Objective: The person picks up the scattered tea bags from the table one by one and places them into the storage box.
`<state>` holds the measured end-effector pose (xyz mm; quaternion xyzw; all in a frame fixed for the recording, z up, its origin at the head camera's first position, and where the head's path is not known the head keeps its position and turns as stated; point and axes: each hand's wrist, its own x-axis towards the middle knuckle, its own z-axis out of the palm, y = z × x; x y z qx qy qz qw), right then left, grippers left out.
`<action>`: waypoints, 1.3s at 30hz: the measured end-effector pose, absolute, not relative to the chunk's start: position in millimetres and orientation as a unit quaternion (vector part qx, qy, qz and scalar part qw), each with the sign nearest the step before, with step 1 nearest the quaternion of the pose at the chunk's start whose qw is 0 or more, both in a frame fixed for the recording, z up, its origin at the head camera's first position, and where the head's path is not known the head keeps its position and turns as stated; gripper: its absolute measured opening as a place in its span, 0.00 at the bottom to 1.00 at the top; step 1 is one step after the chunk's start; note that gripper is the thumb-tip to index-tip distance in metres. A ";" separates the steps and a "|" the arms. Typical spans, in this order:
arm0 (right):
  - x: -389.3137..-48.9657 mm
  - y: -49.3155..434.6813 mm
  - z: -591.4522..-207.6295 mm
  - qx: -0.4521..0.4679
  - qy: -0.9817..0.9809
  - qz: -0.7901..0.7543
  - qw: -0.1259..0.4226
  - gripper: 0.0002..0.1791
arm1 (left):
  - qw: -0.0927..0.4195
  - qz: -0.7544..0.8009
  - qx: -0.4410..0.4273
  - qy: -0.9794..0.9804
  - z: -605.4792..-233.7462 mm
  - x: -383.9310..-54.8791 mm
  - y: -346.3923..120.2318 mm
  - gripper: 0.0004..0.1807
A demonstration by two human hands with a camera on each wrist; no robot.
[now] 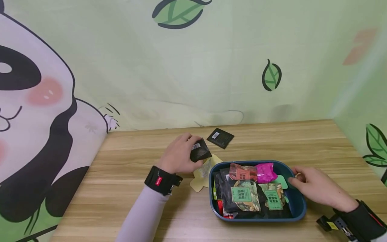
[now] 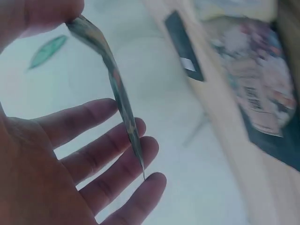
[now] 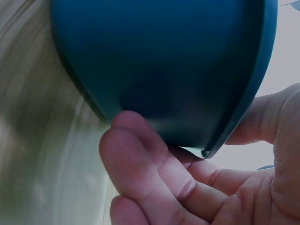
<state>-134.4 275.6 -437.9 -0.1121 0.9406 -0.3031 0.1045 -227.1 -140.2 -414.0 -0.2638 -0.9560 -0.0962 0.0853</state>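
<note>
My left hand (image 1: 179, 155) holds a small flat black packet (image 1: 201, 150) with a white label, left of the blue bin. In the left wrist view the packet (image 2: 123, 93) appears edge-on, its upper end pinched at the thumb, fingertips along its other side. At the bin's right end, my right hand (image 1: 317, 188) grips the rim, thumb over the edge. From the right wrist view, the fingers (image 3: 129, 159) lie against the outside of the bin wall (image 3: 164, 56). Inside the bin (image 1: 257, 220) are several black packets (image 1: 245, 195), a red-brown packet (image 1: 242, 172) and a bright pink packet (image 1: 266, 172).
Another black packet (image 1: 220, 138) lies on the wooden table (image 1: 121, 188) near its back edge. A pale yellow packet (image 1: 199, 179) sits against the bin's left side. Behind the table stands a green printed backdrop (image 1: 193, 74) with leaves and a panda.
</note>
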 end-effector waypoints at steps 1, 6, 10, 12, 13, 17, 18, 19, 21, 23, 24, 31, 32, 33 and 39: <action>-134.5 275.5 -437.9 -0.112 0.941 -0.301 0.102 0.17 | 0.091 -0.096 -0.271 -0.953 -410.7 -224.1 -138.0 0.43; -134.9 275.6 -438.3 -0.116 0.943 -0.298 0.092 0.15 | 0.112 -0.106 -0.315 -0.937 -397.2 -208.6 -123.9 0.45; -134.7 275.7 -438.0 -0.117 0.943 -0.297 0.089 0.14 | 0.114 -0.117 -0.353 -0.921 -389.2 -195.1 -110.4 0.46; -134.7 275.5 -437.6 -0.118 0.943 -0.298 0.089 0.14 | 0.108 -0.120 -0.370 -0.915 -385.3 -187.0 -103.7 0.46; -134.7 275.5 -437.5 -0.118 0.943 -0.298 0.089 0.14 | 0.106 -0.121 -0.380 -0.911 -383.5 -183.0 -100.3 0.46; -134.8 275.4 -437.3 -0.117 0.942 -0.302 0.091 0.16 | 0.096 -0.116 -0.412 -0.899 -378.0 -167.1 -87.6 0.48; -134.8 275.5 -437.2 -0.116 0.942 -0.302 0.091 0.15 | 0.096 -0.113 -0.421 -0.895 -377.4 -163.9 -84.8 0.49; -134.8 275.5 -437.3 -0.116 0.942 -0.302 0.092 0.15 | 0.095 -0.110 -0.429 -0.892 -377.2 -161.1 -82.2 0.49; -134.7 275.5 -437.3 -0.115 0.941 -0.303 0.095 0.14 | 0.097 -0.100 -0.441 -0.887 -377.0 -155.6 -78.4 0.50; -134.6 275.4 -437.4 -0.114 0.941 -0.303 0.096 0.13 | 0.098 -0.094 -0.451 -0.882 -377.6 -151.2 -75.2 0.49; -134.5 275.4 -437.5 -0.114 0.941 -0.303 0.097 0.13 | 0.098 -0.091 -0.455 -0.880 -378.1 -149.4 -74.0 0.49; -134.3 274.5 -438.2 -0.112 0.941 -0.303 0.101 0.14 | 0.087 -0.079 -0.466 -0.877 -380.6 -140.1 -68.9 0.49; -134.4 274.5 -438.3 -0.112 0.941 -0.303 0.101 0.14 | 0.084 -0.080 -0.466 -0.877 -380.5 -139.3 -68.7 0.51; -134.5 274.6 -438.5 -0.112 0.941 -0.302 0.101 0.15 | 0.077 -0.083 -0.466 -0.877 -380.5 -138.6 -69.0 0.53; -135.0 275.2 -439.0 -0.114 0.941 -0.302 0.100 0.15 | 0.010 -0.104 -0.445 -0.889 -383.5 -139.6 -74.7 0.71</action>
